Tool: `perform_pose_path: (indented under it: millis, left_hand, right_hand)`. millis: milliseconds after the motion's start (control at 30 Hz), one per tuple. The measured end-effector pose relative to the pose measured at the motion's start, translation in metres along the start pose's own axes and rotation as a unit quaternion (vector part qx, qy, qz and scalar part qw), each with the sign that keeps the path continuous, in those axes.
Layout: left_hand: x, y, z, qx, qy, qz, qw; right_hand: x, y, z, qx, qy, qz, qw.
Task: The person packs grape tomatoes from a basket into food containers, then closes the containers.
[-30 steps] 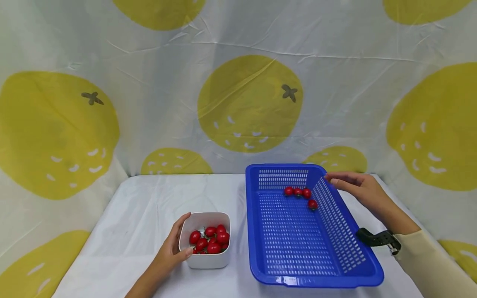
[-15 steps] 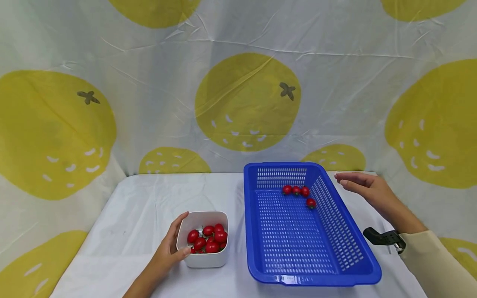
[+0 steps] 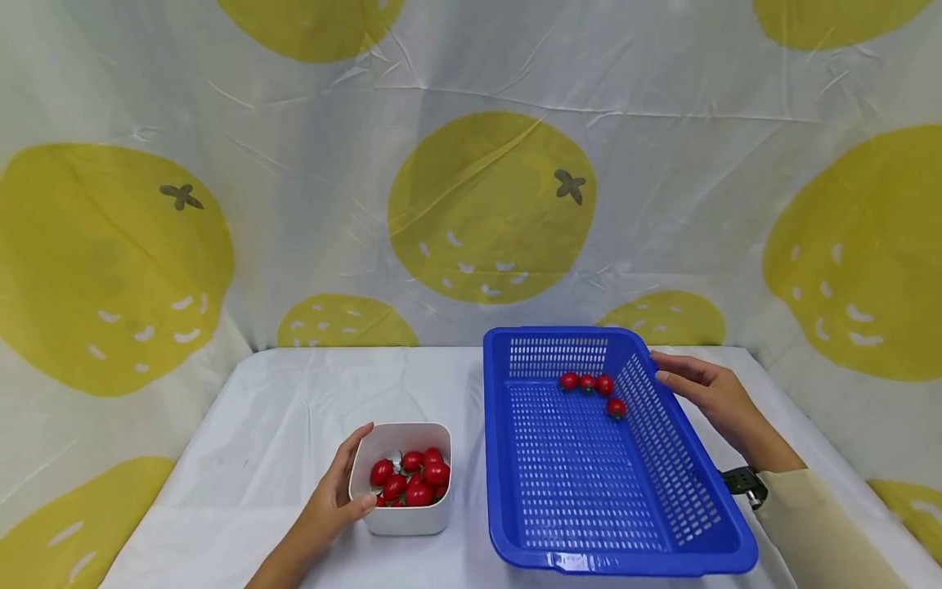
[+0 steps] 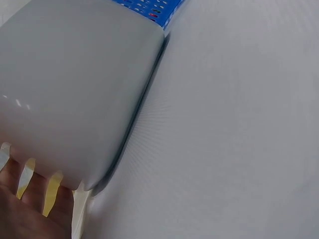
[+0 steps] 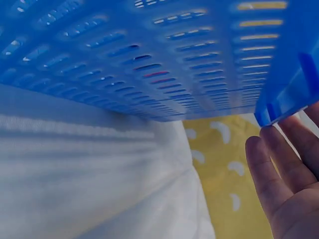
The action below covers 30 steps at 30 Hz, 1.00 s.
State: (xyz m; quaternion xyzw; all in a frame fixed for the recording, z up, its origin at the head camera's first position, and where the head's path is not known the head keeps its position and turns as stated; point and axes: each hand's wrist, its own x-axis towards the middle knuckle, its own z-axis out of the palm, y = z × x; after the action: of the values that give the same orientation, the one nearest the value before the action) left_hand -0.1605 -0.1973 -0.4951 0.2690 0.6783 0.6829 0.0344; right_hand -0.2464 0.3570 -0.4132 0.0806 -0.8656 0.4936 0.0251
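My left hand holds a white square container at its left side, thumb at the front rim and fingers along the wall. Several red cherry tomatoes lie inside it. In the left wrist view, the fingers rest against the container's wall. My right hand touches the right rim of a blue plastic basket near its far corner. The right wrist view shows extended fingers at the underside of that rim. Several more cherry tomatoes sit in the basket's far right corner.
Both containers stand on a white cloth-covered table, the basket to the right of the container. A curtain printed with large yellow fruits hangs behind. A dark watch is on my right wrist.
My right hand moved off the basket's rim to the right, then came back to touch it slightly nearer to me. The left hand, container, basket and tomatoes look unmoved.
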Motion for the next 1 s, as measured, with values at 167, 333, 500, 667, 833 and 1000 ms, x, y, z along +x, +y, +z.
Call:
perform_pose_path:
  millis: [167, 333, 500, 667, 833, 1000]
  left_hand:
    - [0.0, 0.001, 0.0, 0.001, 0.001, 0.0, 1.0]
    - [0.002, 0.001, -0.001, 0.006, 0.003, 0.001, 1.0]
    - [0.004, 0.001, -0.001, 0.003, -0.001, 0.005, 1.0]
    - [0.005, 0.001, -0.002, 0.004, 0.002, 0.002, 1.0]
    - [0.004, 0.001, -0.001, 0.001, 0.004, -0.004, 1.0]
    - [-0.001, 0.0, 0.0, -0.005, -0.002, -0.01, 0.9999]
  right_hand:
    - [0.003, 0.002, 0.011, 0.004, 0.007, -0.007, 1.0]
    - [0.007, 0.003, 0.021, 0.07, 0.004, -0.026, 0.997]
    - [0.007, 0.005, 0.024, 0.092, 0.011, -0.037, 0.995]
    - [0.006, 0.006, 0.023, 0.112, -0.005, -0.063, 0.992]
    - [0.005, 0.008, 0.022, 0.12, -0.006, -0.08, 0.989]
    - [-0.002, 0.012, 0.025, 0.107, -0.007, -0.069, 0.992]
